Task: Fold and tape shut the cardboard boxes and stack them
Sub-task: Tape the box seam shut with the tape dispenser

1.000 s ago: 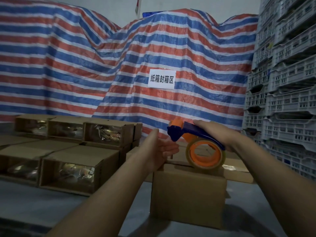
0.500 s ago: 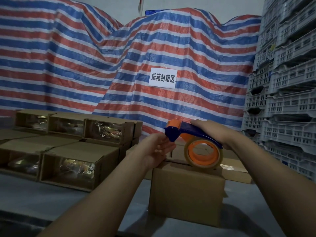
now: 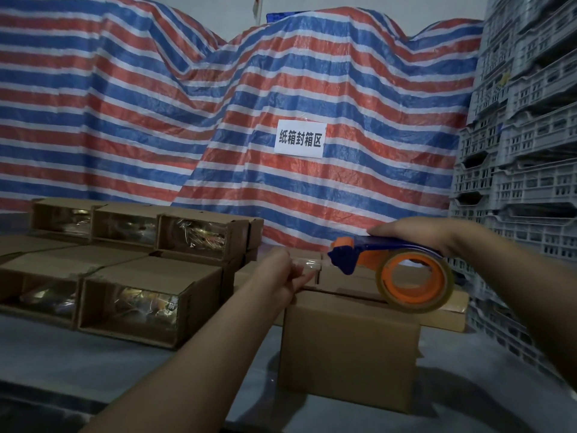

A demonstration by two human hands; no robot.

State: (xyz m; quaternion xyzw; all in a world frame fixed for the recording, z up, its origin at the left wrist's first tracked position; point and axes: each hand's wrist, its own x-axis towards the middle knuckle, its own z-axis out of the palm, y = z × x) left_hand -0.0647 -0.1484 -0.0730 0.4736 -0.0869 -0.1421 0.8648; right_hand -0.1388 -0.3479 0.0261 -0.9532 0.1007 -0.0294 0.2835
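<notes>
Dim light here. A red, white and blue striped tarpaulin [image 3: 156, 126] drapes across the back, a white paper sign [image 3: 300, 138] stuck on it, grey plastic crates [image 3: 527, 145] stacked right, grey floor [image 3: 78, 364] below.

Closed brown cardboard box [image 3: 348, 348], upright

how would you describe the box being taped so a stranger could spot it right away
Start at the striped tarp with its white sign. Straight below, nearest the camera, stands a plain box under the tape dispenser. The boxes to its left show shiny taped ends.
</notes>
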